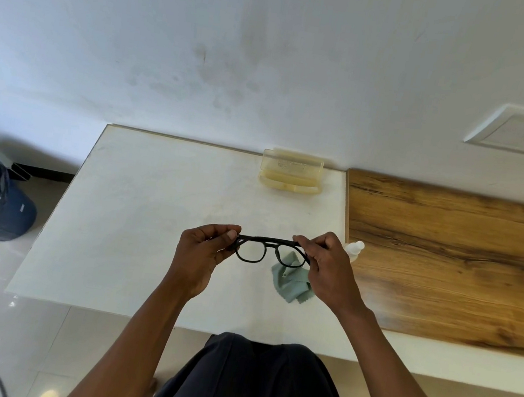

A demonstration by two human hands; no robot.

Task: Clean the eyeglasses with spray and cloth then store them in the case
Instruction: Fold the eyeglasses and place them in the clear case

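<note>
Both hands held the black eyeglasses (pixel 269 249) above the white table (pixel 138 215), the left hand (pixel 203 254) and right hand (pixel 323 266) each pinching one end of the frame between thumb and curled fingers. A green cloth (pixel 289 283) lay crumpled beneath the right lens, a white spray bottle (pixel 354 249) stood just behind the right hand, and the open yellowish case (pixel 291 174) rested at the table's far edge against the wall.

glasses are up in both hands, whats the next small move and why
Probably free the right hand and reach for the spray bottle just behind it. Both hands pinch the eyeglasses at the frame ends, the cloth lies untouched on the table, and the case sits open at the back.
</note>
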